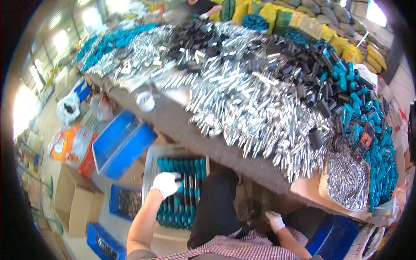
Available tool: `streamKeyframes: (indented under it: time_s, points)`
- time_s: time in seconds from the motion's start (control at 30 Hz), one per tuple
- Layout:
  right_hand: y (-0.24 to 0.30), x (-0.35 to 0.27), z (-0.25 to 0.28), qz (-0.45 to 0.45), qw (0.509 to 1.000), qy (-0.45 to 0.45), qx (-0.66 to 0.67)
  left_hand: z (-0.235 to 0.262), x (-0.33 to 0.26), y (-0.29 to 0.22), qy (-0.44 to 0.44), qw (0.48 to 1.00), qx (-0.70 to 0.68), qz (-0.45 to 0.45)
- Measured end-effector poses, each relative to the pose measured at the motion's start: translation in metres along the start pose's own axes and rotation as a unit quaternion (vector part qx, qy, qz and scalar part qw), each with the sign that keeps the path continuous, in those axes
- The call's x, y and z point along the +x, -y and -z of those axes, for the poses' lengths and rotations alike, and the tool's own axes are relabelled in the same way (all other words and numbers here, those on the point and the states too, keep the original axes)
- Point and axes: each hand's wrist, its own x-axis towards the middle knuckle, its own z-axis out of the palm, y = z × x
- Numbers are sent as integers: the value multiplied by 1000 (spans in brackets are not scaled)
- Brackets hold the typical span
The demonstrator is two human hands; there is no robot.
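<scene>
My left hand, in a white glove, is over a pale plastic crate. Its fingers are curled at a dark piece that I cannot make out. Inside the crate lie rows of tools with teal handles and dark and shiny middles; their exact kind is unclear. My right hand, also gloved in white, is low beside my dark-trousered leg. Its fingers are apart and nothing shows in them. Near it is a dark round thing, hard to make out.
A long table bears a heap of shiny metal rods, black parts and teal handles. A basket of small metal pieces stands at its right end. Blue bins and a cardboard box are at left. Another person is behind the table.
</scene>
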Motion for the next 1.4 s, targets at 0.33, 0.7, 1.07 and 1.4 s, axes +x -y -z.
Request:
streamKeyframes:
  time_s: [0.33,0.7,1.07,1.4]
  points:
    - [-26,19,2,19,986,-18,-166,-105,229,29,249,952,-155,85]
    - [-45,37,-5,79,989,22,-124,-281,161,29,-13,930,-230,285]
    - [86,-52,-9,163,967,113,161,-363,19,78,153,900,-388,131]
    - [331,-282,4,673,474,539,181,-322,-25,87,85,879,-428,192]
